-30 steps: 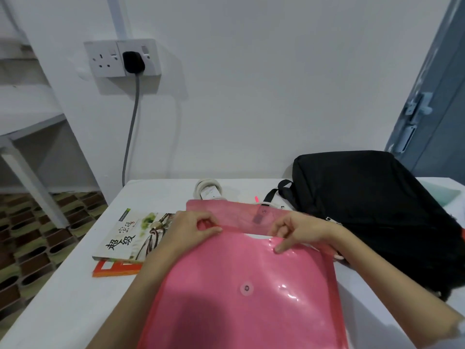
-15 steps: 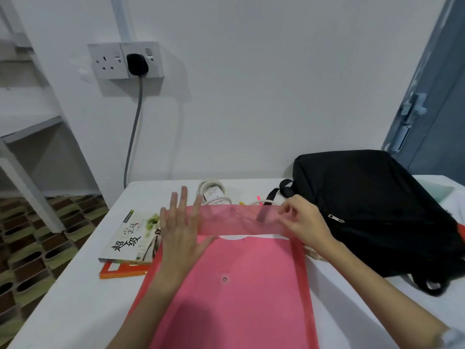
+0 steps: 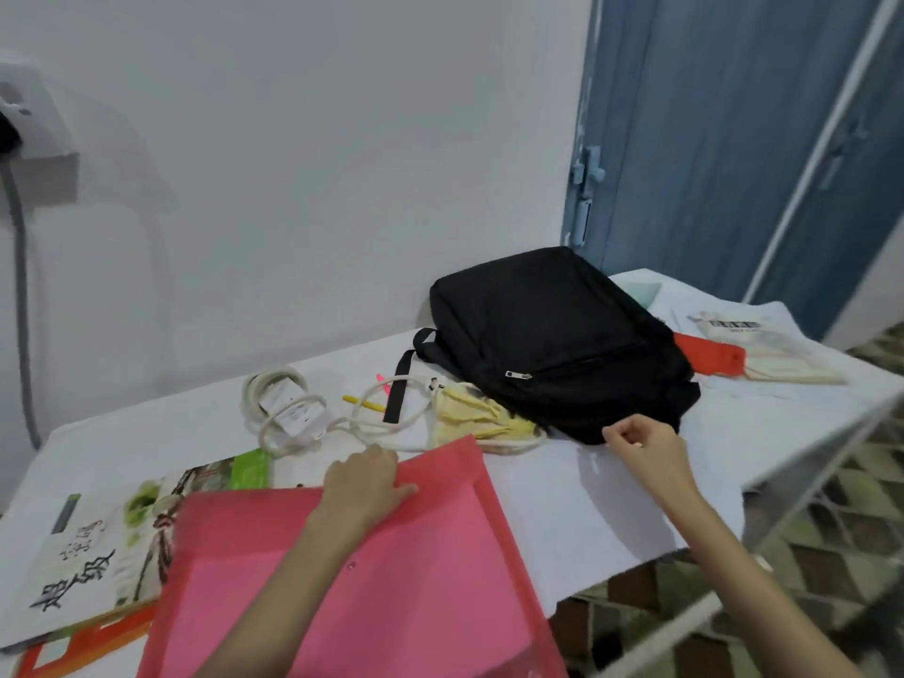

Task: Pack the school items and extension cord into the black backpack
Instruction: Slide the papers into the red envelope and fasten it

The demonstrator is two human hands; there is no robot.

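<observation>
Left hand (image 3: pixel 364 486) on pink folder (image 3: pixel 372 579), right hand (image 3: pixel 645 450) beside black backpack (image 3: pixel 562 345).

My black backpack (image 3: pixel 562 340) lies flat and zipped at the table's far side. The white extension cord (image 3: pixel 313 418) sprawls in loose coils to its left. The pink folder (image 3: pixel 391 574) (translucent, snap-buttoned) lies nearest me, overlapping a book (image 3: pixel 98 560).
</observation>
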